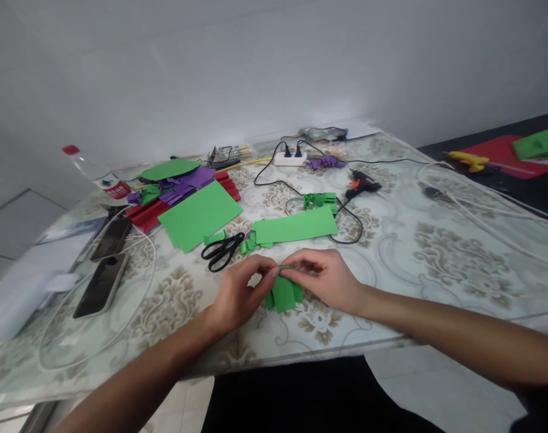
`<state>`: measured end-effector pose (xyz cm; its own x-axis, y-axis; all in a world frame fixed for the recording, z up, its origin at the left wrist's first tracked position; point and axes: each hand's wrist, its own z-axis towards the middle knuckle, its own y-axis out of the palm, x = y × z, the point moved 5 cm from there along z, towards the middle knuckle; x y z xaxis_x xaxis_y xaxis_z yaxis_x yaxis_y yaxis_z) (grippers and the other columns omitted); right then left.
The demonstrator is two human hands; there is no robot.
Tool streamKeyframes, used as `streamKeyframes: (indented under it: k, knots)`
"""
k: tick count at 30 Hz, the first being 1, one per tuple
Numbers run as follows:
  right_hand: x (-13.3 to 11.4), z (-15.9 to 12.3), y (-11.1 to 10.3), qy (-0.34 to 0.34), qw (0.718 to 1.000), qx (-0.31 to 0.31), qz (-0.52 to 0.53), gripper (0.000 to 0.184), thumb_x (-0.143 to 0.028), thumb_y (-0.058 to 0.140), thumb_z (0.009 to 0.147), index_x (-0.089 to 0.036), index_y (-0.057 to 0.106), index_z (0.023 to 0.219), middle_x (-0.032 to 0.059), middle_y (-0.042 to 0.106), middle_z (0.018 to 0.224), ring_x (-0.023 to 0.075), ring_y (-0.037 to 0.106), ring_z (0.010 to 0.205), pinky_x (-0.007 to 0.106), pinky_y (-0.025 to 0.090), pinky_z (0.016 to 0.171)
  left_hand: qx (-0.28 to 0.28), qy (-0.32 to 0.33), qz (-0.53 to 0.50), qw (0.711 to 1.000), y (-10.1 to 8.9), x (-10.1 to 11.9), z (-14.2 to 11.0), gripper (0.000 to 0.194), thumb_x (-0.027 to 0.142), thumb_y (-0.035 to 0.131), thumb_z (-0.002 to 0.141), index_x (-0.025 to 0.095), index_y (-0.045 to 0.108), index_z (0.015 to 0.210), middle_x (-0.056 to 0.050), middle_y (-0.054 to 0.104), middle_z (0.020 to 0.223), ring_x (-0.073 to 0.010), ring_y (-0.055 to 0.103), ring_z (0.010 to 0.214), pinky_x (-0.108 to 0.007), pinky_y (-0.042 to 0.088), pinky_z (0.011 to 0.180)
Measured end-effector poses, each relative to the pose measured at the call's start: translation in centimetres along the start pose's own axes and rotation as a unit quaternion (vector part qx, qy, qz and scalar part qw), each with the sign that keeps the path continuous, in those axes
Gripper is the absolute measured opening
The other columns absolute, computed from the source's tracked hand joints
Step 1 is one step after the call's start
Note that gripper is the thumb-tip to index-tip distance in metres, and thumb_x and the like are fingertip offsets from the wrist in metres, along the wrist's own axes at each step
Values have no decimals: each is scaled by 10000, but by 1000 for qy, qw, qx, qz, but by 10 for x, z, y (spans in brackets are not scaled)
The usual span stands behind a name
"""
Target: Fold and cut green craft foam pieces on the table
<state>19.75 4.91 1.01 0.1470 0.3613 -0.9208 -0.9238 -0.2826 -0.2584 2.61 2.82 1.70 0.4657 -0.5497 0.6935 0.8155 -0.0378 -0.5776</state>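
Sheet point(284, 293), green, top edge partly hidden, pinched by left grip point(242, 290) and right grip point(330, 279)

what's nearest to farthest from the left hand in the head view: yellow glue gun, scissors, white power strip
1. Scissors, just beyond the left hand
2. White power strip, toward the back wall
3. Yellow glue gun, far right

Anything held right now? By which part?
Yes: the left hand and right hand both pinch a small green piece along its far edge, thumbs against fingers.
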Motion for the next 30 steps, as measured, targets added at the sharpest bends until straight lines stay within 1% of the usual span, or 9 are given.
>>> streamKeyframes:
  k: [8, 15, 19, 24, 30]
  knots:
    - [0, 0, 2, 9, 1000, -13, -10, 225, -377, 659, 901, -170, 741, 869, 25, 712, 748, 119, 597, 605, 228, 458, 550, -4, 5, 1, 1000, -1, 0, -1, 80, 217, 584, 954, 173, 648, 938, -16, 687, 836, -112, 625, 760, -215, 483, 723]
    - [3, 2, 0, 16, 1000, -10, -6, 189, -356, 664, 897, -178, 721, 876, 19, 699, 755, 119, 581, 616, 236, 460, 570, 9, -5, 2, 1000, -3, -2, 0, 91, 213, 574, 953, 168, 629, 897, -7, 659, 799, -104, 605, 728, -209, 473, 695]
    - [3, 2, 2, 24, 999, -26, 9, 164, -331, 649, 901, -174, 698, 888, 25, 697, 785, 127, 606, 659, 237, 475, 596, 11, -2, -1, 1000, -2, -3, 0, 81, 209, 579, 949, 167, 631, 903, -10, 669, 809, -106, 616, 736, -210, 483, 703]
    - [1, 1, 6, 19, 998, -55, 16, 130, -301, 629, 913, -175, 662, 901, 18, 682, 812, 125, 611, 708, 236, 483, 647, -1, 5, -2, 1000, 1, -3, -1, 65, 203, 579, 951, 171, 629, 925, -12, 674, 826, -108, 619, 752, -212, 487, 714]
    - [2, 1, 7, 29, 997, -74, 3, 109, -273, 603, 912, -176, 622, 866, -4, 632, 758, 118, 564, 669, 238, 454, 626, 3, 17, 2, 1000, 2, -1, -1, 52, 184, 582, 945, 176, 623, 914, -4, 668, 818, -102, 613, 745, -208, 483, 717]
